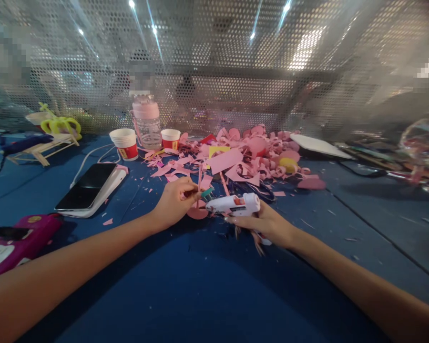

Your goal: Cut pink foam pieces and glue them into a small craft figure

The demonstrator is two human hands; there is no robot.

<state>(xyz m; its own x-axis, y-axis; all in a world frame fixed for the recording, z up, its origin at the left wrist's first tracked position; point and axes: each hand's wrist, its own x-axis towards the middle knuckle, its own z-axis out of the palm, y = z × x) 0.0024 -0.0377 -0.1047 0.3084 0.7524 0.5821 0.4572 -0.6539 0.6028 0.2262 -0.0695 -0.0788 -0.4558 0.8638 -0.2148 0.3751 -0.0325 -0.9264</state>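
Observation:
My left hand (175,202) is closed in a pinch on a thin upright pink paper strip (199,178). The strip stands over a round pink paper disc (198,213) lying on the blue table. A small teal piece (207,192) shows beside the fingertips; whether they touch it I cannot tell. In my right hand (268,221) is a white hot glue gun (238,204), with its nozzle end pointing left, close to the strip and disc. The fingers wrap around its handle, which is partly hidden.
A heap of pink paper scraps (253,150) lies behind the hands. A phone (87,186) rests on a white device at left, near a purple power strip (32,233). Paper cups (125,145) and a bottle (146,125) stand before the perforated screen (214,71).

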